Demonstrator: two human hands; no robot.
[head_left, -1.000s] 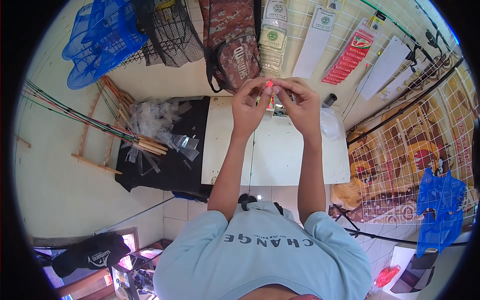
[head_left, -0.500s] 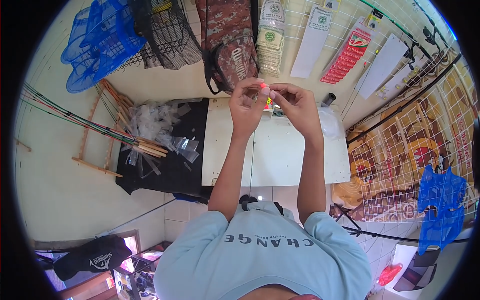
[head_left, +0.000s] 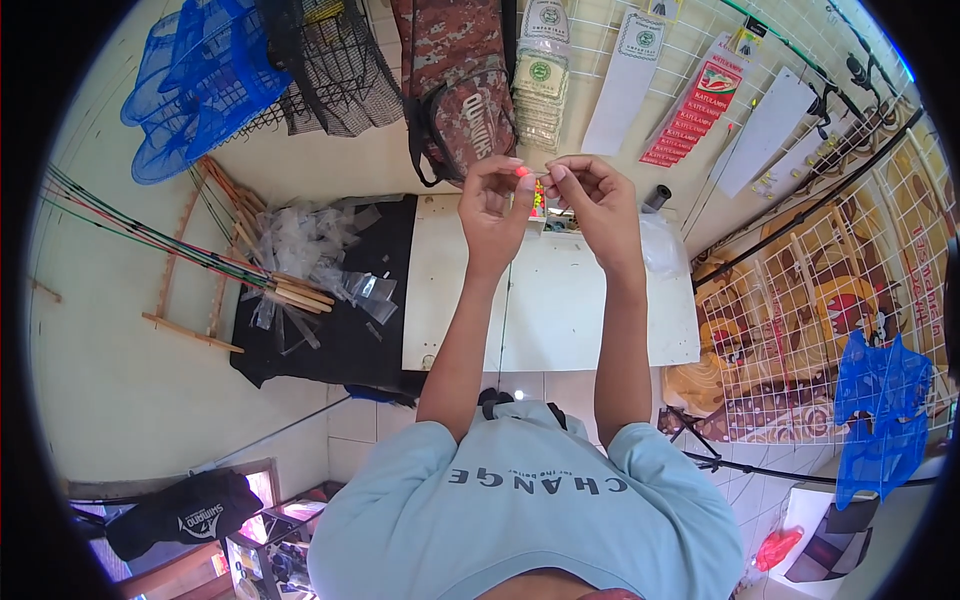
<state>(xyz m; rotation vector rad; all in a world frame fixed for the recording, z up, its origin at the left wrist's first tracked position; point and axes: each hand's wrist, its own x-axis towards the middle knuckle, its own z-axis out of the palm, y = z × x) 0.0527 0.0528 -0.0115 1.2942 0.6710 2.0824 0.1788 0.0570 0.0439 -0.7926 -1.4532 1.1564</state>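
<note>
My left hand [head_left: 492,222] is raised over the far side of a white table [head_left: 550,310], with a small round orange-red bead or float [head_left: 522,171] pinched between thumb and fingertips. Just to its right, my right hand [head_left: 603,215] is closed in a pinch, thumb against forefinger. Something thin, perhaps a line, seems to run from those fingertips toward the bead; it is too fine to make out. Behind and below the fingers, a small box of bright yellow, green and red pieces [head_left: 538,198] shows partly between the hands.
Left of the table, clear plastic bags [head_left: 310,245] lie on a black cloth [head_left: 290,350], beside wooden-handled rods [head_left: 295,290]. A camouflage bag [head_left: 460,90] hangs on the wall ahead. A dark cylinder [head_left: 658,197] and a plastic bag [head_left: 664,245] sit at the right.
My right hand has drawn slightly to the right, so a gap now shows between the two hands' fingertips. The left hand still holds the bead in nearly the same place.
</note>
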